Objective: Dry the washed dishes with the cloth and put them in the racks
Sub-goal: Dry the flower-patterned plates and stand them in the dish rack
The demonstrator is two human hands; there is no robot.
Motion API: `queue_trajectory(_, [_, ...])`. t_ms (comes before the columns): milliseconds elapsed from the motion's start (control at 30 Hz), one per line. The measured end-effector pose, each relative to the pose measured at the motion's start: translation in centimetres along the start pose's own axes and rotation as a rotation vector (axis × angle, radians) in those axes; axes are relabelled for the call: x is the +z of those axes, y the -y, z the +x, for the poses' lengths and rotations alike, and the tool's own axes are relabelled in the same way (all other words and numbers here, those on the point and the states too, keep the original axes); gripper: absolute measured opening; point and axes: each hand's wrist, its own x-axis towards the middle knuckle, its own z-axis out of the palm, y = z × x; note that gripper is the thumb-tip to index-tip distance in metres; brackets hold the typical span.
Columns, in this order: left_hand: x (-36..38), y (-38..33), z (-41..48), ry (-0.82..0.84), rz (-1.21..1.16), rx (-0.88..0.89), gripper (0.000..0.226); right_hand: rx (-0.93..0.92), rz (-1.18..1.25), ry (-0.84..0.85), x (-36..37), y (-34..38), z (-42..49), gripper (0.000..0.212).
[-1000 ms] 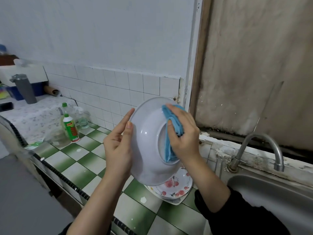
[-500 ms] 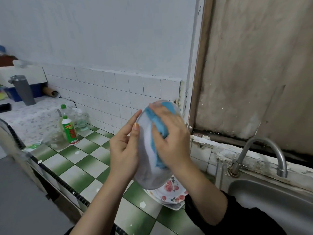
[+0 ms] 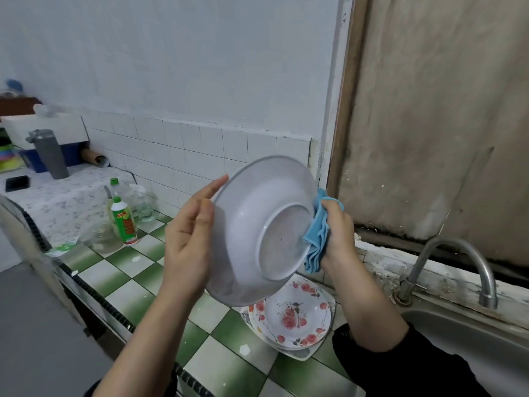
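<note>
A white bowl [image 3: 252, 224] is up in the air over the counter, tilted so its underside and foot ring face me. My left hand [image 3: 186, 239] grips its left rim, the thumb on the outside and the index finger stretched along the edge. My right hand [image 3: 339, 233] holds a bunched blue cloth [image 3: 316, 245] against the bowl's right outer wall. Below the bowl, a stack of rose-patterned plates [image 3: 292, 316] lies on the green and white tiled counter [image 3: 128, 285]. No rack shows in this view.
A steel sink [image 3: 472, 345] with a curved tap [image 3: 458, 262] is at the right. Detergent bottles [image 3: 124, 222] and a glass jar [image 3: 100, 236] stand at the back left by the tiled wall. A grey tumbler [image 3: 51, 154] is further left.
The bowl has turned from edge-on to underside facing me. My right hand slid the cloth from the bowl's face to its right outer wall. My left hand kept its hold on the rim.
</note>
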Motion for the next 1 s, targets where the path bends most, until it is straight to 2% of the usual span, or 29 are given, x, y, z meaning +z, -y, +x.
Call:
queue_trajectory(100, [0.7, -1.0, 1.0, -0.057, 0.153, -0.124, 0.038, -0.037, 0.076, -0.122, -0.2, 0.2, 0.7, 0.018])
queue_trajectory(167, [1.0, -0.5, 1.7, -0.179, 0.336, -0.357, 0.043, -0.103, 0.226, -0.077, -0.1, 0.8, 1.2, 0.032])
queue_trajectory(233, [0.2, 1.2, 2.3, -0.178, 0.371, -0.632, 0.049, -0.149, 0.429, 0.031, -0.3, 1.4, 1.9, 0.039])
queue_trajectory(333, [-1.9, 3.1, 3.0, 0.053, 0.054, -1.139, 0.056, -0.163, 0.526, 0.198, -0.6, 2.4, 2.4, 0.014])
queue_trajectory(400, [-2.8, 3.2, 3.0, 0.168, -0.229, -1.286, 0.051, -0.111, 0.439, 0.320, -0.9, 2.5, 2.7, 0.017])
queue_trajectory(467, [-3.2, 3.2, 3.1, 0.137, -0.365, -1.237, 0.044, -0.054, 0.199, 0.442, -1.1, 3.0, 3.2, 0.032])
queue_trajectory(533, [-3.6, 3.7, 3.4, -0.014, -0.359, -1.120, 0.041, 0.014, -0.102, 0.557, -1.3, 3.4, 3.5, 0.039])
queue_trajectory(633, [-2.9, 3.6, 3.2, -0.046, -0.265, -0.958, 0.046, -0.023, -0.592, 0.536, -0.7, 2.3, 4.1, 0.021])
queue_trajectory(700, [-1.8, 3.4, 3.0, -0.035, -0.215, -0.848, 0.044, -0.137, -0.682, 0.387, 0.0, 0.3, 4.4, 0.033])
queue_trajectory(767, [-0.5, 2.9, 2.7, 0.002, -0.141, -0.744, 0.039, -0.185, -0.581, 0.275, 1.2, -1.2, 3.6, 0.052])
queue_trajectory(800, [0.0, 2.8, 2.5, 0.027, -0.109, -0.700, 0.038, -0.202, -0.550, 0.280, 1.9, -1.7, 2.9, 0.060])
queue_trajectory(900, [1.4, 3.1, 2.0, 0.062, -0.020, -0.567, 0.038, -0.339, -0.628, 0.481, 3.1, -4.2, 0.7, 0.076])
queue_trajectory(1000, [1.4, 3.1, 1.9, -0.016, -0.092, -0.481, 0.037, -0.658, -0.990, 0.863, 2.5, -7.1, -2.6, 0.067])
